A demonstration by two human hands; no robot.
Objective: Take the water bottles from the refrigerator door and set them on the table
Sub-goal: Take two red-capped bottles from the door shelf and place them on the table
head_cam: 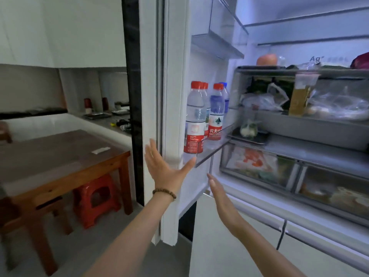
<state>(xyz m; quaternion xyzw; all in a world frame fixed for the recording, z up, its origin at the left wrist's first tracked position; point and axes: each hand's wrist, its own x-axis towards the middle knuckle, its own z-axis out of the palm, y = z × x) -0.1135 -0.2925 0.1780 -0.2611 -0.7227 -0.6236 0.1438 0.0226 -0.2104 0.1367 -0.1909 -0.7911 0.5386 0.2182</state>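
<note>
I see the open white refrigerator door (173, 96) in the middle of my view. On its clear plastic door shelf (211, 149) stand upright clear plastic water bottles with red caps. The nearest red-labelled bottle (194, 116) is at the shelf's front end. A blue-and-red-labelled bottle (216, 112) is just behind it. More bottles are partly hidden behind these two, one with a blue cap.

My left hand (161, 166) is at the door's outer edge, just below the shelf. Its fingers are straight and spread, the thumb points toward the shelf's front corner, and it holds nothing. I cannot tell whether it touches the door. A brown beaded bracelet (164, 192) circles that wrist.

My right hand (219, 192) is below the shelf, flat, with fingers straight and together, and it holds nothing.

Left of the door, well apart, stands a brown-topped wooden table (60, 156) with a red plastic stool (95, 198) beneath it.
</note>
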